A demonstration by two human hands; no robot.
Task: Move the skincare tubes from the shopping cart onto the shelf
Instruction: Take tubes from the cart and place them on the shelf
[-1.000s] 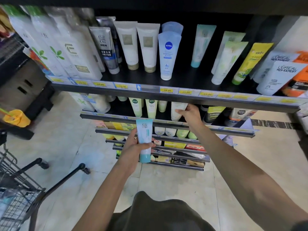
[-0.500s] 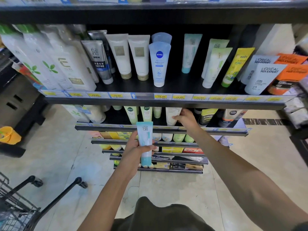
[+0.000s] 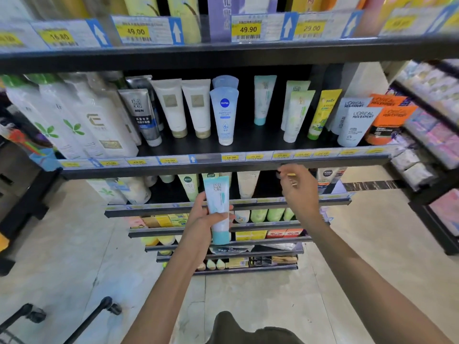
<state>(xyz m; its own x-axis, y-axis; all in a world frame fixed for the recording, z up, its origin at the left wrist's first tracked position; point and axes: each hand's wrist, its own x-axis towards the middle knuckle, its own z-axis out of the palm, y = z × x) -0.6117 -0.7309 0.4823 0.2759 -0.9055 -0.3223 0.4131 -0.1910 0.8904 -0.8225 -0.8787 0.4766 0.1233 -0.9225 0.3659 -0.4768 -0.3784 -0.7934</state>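
Note:
My left hand [image 3: 202, 223] grips a pale blue skincare tube [image 3: 218, 207] with a teal cap, held upright with the cap down, in front of the lower shelves. My right hand [image 3: 299, 192] hovers just below the front rail of the black middle shelf [image 3: 223, 163], fingers loosely curled and holding nothing. A matching teal-capped tube [image 3: 263, 99] stands on that shelf, with bare shelf floor around it. Only the black wheeled legs of the shopping cart [image 3: 99, 311] show at the bottom left.
The middle shelf carries white bottles [image 3: 82, 120] at left, a Nivea tube [image 3: 224, 115], cream tubes, green and yellow tubes, and L'Oreal tubes [image 3: 357, 125] at right. A shelf above [image 3: 223, 53] overhangs. Lower shelves hold more tubes and boxes.
My right hand has drawn back from the lower shelf and risen to just under the middle shelf's rail. My view has tilted upward. The left hand keeps the tube, slightly higher.

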